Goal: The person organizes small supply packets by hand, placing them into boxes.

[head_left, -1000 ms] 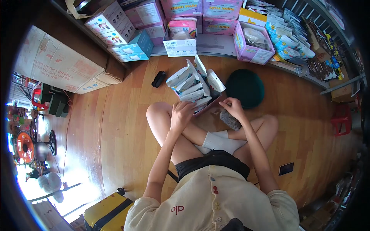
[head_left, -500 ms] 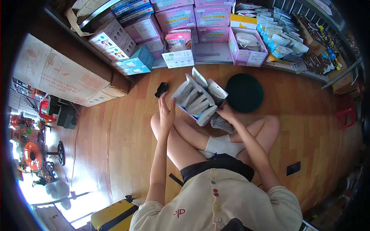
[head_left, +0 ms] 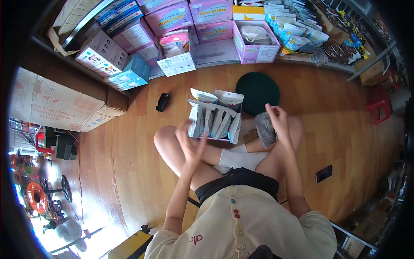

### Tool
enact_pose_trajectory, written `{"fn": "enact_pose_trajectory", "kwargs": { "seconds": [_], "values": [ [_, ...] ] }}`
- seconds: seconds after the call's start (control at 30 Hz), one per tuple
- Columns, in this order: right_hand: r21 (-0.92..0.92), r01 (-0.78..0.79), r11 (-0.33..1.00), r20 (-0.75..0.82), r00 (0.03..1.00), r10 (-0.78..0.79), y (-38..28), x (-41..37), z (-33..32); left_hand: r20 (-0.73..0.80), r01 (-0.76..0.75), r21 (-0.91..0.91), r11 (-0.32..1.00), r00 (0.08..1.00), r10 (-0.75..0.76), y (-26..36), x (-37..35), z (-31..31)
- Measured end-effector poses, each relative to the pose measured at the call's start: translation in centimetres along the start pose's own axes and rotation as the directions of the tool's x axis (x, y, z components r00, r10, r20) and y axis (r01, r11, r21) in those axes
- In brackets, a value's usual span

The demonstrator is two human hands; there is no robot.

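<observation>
A small box with a pink-purple edge [head_left: 219,139], packed with several upright white-and-grey packets [head_left: 215,117], stands on the floor before my crossed legs. My left hand [head_left: 189,144] is just off its near left corner, fingers spread and partly smeared by motion, holding nothing visible. To the right of the box, my right hand [head_left: 279,123] is raised over my right shin with its fingers curled. A grey fuzzy cloth [head_left: 265,129] hangs against its left side and appears gripped; the exact hold is hidden.
A dark green round stool [head_left: 258,93] stands behind the box. A small black object [head_left: 162,102] lies to the left, a phone [head_left: 324,173] to the right. Shelves ahead hold pink boxes [head_left: 214,31] and packets [head_left: 297,32]. A large carton [head_left: 56,101] is at left.
The tilted box of packets has been set down level on the floor. My right hand has let go of it and moved right with the grey cloth. My left hand has come nearer my body.
</observation>
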State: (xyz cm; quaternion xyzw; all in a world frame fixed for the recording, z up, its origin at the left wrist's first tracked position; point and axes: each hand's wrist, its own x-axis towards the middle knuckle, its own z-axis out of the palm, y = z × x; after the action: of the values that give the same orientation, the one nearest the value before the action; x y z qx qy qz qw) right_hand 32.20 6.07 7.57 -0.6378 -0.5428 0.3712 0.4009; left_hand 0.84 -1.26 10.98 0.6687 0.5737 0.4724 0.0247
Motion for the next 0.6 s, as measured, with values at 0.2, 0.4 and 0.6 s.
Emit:
{"fn": "enact_pose_trajectory", "kwargs": {
  "seconds": [0.2,0.4,0.6],
  "values": [
    [0.803,-0.538,0.257,0.38,0.794,0.475,2.3,-3.0,1.2,0.257,0.022,-0.217,0.976,0.966,0.035,4.5,-5.2,5.7],
    [0.839,-0.219,0.498,-0.034,0.893,0.45,1.2,-5.7,5.8,0.161,0.116,-0.326,0.938,0.985,-0.066,4.3,-5.4,6.6],
    [0.88,-0.381,0.284,0.324,0.918,0.229,-3.9,-9.8,6.7,0.211,0.264,-0.349,0.899,0.957,-0.199,4.4,-6.3,6.6]
  ]
}}
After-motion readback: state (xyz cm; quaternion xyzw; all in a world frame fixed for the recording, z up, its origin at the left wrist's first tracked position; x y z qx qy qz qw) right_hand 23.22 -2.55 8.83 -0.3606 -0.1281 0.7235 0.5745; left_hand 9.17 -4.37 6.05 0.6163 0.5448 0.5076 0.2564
